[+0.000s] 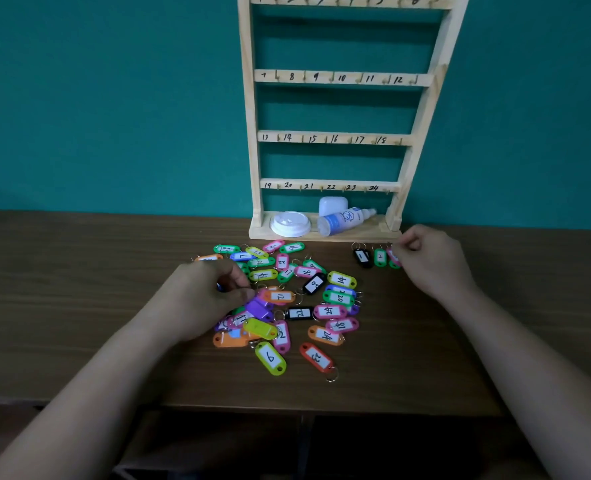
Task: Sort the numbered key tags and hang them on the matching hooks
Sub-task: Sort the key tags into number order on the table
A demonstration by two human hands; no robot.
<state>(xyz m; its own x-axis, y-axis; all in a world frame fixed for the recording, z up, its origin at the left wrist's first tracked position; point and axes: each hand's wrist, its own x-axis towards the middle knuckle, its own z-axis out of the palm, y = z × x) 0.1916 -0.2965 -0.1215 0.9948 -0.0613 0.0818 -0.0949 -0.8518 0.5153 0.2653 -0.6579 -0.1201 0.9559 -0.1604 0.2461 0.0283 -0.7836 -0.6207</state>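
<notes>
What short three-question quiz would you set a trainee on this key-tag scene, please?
1. True or false: some tags already hang on the wooden rack.
2. The highest number written on the rack is: A 12, B 18, C 24.
3. Which hand pinches the pink tag in the small row set apart from the pile of tags?

Key: 1 false; 2 C; 3 the right hand.
</notes>
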